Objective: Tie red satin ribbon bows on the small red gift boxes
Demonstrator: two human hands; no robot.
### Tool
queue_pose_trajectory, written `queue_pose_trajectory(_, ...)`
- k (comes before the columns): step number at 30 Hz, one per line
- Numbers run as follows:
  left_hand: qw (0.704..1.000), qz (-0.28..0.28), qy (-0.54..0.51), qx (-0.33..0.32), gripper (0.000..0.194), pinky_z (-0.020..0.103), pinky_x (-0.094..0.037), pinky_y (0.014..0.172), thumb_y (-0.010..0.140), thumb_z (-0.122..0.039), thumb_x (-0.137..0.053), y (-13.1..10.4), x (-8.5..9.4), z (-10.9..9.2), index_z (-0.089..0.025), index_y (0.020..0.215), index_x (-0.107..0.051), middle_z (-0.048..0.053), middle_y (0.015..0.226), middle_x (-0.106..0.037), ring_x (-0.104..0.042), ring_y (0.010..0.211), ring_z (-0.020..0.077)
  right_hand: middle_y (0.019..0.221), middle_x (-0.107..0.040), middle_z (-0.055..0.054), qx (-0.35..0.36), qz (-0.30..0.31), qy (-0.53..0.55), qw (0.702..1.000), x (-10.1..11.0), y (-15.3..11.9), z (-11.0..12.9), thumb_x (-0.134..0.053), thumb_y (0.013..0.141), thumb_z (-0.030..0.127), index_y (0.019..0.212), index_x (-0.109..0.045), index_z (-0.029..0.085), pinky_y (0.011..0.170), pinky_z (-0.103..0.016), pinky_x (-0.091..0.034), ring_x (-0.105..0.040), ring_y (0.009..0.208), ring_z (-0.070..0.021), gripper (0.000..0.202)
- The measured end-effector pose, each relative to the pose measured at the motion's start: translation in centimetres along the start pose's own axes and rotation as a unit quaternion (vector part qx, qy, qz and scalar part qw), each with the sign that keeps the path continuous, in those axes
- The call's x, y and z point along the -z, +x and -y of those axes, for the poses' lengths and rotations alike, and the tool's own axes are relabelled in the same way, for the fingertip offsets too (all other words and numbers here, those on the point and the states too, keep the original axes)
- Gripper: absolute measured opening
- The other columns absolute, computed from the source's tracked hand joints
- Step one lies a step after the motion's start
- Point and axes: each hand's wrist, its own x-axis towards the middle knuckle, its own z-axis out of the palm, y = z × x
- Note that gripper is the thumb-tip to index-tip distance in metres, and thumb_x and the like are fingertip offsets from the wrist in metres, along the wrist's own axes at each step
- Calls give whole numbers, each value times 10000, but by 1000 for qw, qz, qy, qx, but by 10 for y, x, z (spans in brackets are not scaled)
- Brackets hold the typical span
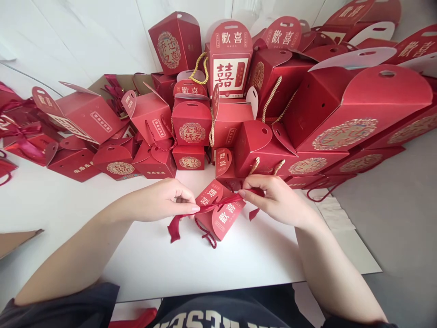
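Observation:
A small red gift box (225, 221) with pale Chinese characters sits tilted at an angle on the white table in front of me. Across its top runs a dark red satin ribbon (228, 199), crossed or knotted near the middle. My left hand (170, 199) pinches the ribbon on the left, and a loose tail hangs below the fingers. On the right, my right hand (269, 198) pinches the other side, its tail dangling beside the box. A dark red cord (209, 239) lies looped at the box's near left corner.
Stacked red gift boxes (191, 120) fill the back of the white table (153, 269), against a marbled wall. Larger boxes (355, 105) rise at the right, some with gold rope handles. Ribbon-tied boxes (27, 136) stand far left. A cardboard flap (17, 241) juts in at left.

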Motion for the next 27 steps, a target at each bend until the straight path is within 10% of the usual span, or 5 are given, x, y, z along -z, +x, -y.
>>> queue_pose_trajectory(14, 998, -52, -32, -7, 259, 206, -460, 624, 820, -142, -399, -2, 5, 5, -178, 630, -571, -18, 715, -712, -666, 680, 131, 766, -685, 4, -24, 253, 156, 954, 10, -10, 9, -435, 898, 120, 769, -554, 194, 710, -271, -464, -627, 729, -147, 191)
queue_pose_trajectory(21, 994, -101, -31, 27, 267, 207, -387, 438, 829, -480, -611, -1, -13, -9, -214, 821, -591, -46, 623, -593, -521, 482, 103, 640, -519, 49, -47, 66, 45, 996, -3, -2, 10, -537, 912, 587, 832, -531, 214, 557, -250, -353, -472, 574, -118, 382)
queue_pose_trajectory(27, 976, -193, 105, -6, 331, 218, -352, 499, 785, -511, -663, 4, -25, -8, -256, 979, -581, -67, 618, -568, -525, 534, 124, 703, -579, 41, -47, -22, -95, 994, -24, 7, 9, -659, 822, 559, 913, -508, 235, 574, -257, -336, -481, 576, -130, 369)
